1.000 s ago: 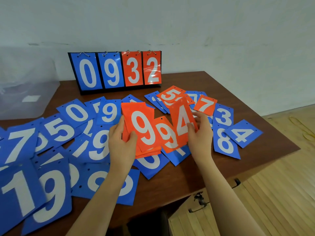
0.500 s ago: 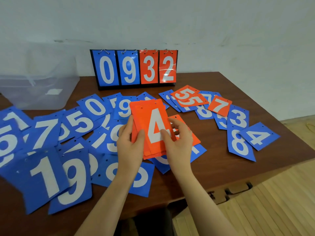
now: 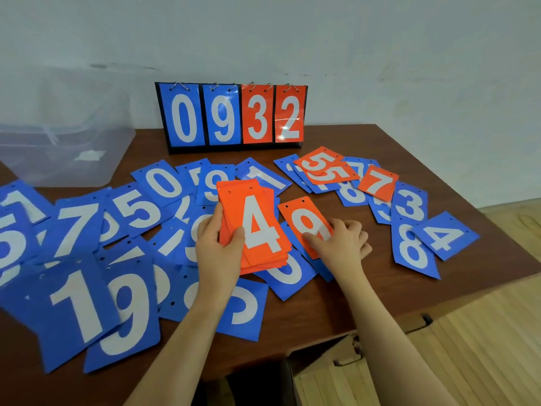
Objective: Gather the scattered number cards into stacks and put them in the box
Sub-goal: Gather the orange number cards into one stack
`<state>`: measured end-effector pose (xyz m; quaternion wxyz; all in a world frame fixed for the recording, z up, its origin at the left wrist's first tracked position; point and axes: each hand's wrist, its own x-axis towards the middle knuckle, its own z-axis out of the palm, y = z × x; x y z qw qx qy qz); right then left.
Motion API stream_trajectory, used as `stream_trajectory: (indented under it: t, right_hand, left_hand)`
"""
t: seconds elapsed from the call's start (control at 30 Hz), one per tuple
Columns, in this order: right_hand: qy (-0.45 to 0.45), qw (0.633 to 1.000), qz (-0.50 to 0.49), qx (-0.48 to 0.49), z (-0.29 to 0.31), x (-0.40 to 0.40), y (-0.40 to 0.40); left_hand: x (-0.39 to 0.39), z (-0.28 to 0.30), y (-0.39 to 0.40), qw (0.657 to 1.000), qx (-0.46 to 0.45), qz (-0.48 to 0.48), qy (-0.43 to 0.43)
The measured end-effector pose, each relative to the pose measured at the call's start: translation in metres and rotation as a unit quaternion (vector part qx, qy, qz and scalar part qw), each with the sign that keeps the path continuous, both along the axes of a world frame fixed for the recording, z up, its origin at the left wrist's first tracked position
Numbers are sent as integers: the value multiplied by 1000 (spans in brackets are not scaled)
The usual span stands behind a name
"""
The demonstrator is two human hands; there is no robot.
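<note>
My left hand [image 3: 220,250] grips a stack of orange cards [image 3: 257,227] with a 4 on top, held just above the table. My right hand [image 3: 341,244] rests on a single orange 9 card [image 3: 304,219] that lies on blue cards to the right of the stack, thumb on its lower edge. Several blue number cards [image 3: 79,306] lie scattered over the left and middle of the brown table [image 3: 336,306]. More blue cards and orange 5 cards [image 3: 322,165] and an orange 7 [image 3: 379,183] lie at the right. A clear plastic box [image 3: 64,142] stands at the back left.
A flip scoreboard [image 3: 231,117] reading 0932 stands at the table's back edge against the wall. The table's front and right edges drop to a wooden floor [image 3: 483,332]. A drawer handle [image 3: 348,361] shows under the front edge.
My right hand left the 4 on top of the stack and moved right onto the orange 9 card on the table. The stack stays in my left hand.
</note>
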<state>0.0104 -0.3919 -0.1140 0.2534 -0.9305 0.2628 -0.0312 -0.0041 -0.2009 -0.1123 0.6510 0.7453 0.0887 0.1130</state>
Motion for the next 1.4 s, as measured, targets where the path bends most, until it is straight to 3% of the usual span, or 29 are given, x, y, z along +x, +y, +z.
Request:
stream_trajectory:
  t: [0.17, 0.27, 0.4, 0.53, 0.67, 0.83, 1.1, 1.17, 1.23, 1.3, 1.4]
  right_hand:
    - [-4, 999, -17, 47, 3, 6, 2]
    - [-95, 991, 3, 93, 7, 4, 2]
    - [-268, 931, 14, 249, 18, -12, 7]
    - [-340, 868, 6, 362, 30, -19, 18]
    - [-354, 866, 28, 352, 33, -14, 32]
    - [-343, 904, 39, 253, 29, 6, 37]
    - [-306, 925, 79, 213, 17, 59, 15]
    - [-246, 955, 71, 148, 13, 81, -2]
    - [-123, 988, 86, 44, 9, 103, -14]
    - [-15, 992, 124, -28, 3, 121, -17]
    - [45, 986, 148, -65, -5, 138, -17]
  left_hand:
    - [-1, -3, 1, 1000, -4, -2, 12]
    - [-1, 0, 0, 1000, 8, -1, 7]
    - [0, 3, 0, 1000, 20, 5, -5]
    - [4, 7, -3, 1000, -9, 8, 3]
    - [8, 13, -13, 999, -44, -12, -17]
    - [22, 21, -30, 996, -72, -36, -39]
    - [71, 16, -46, 996, -81, -15, -19]
    - [84, 13, -43, 995, -97, 8, -15]
    - [95, 11, -37, 996, -85, 17, -11]
    - [102, 8, -33, 998, -67, 19, -11]
    - [107, 7, -26, 997, -66, 26, -9]
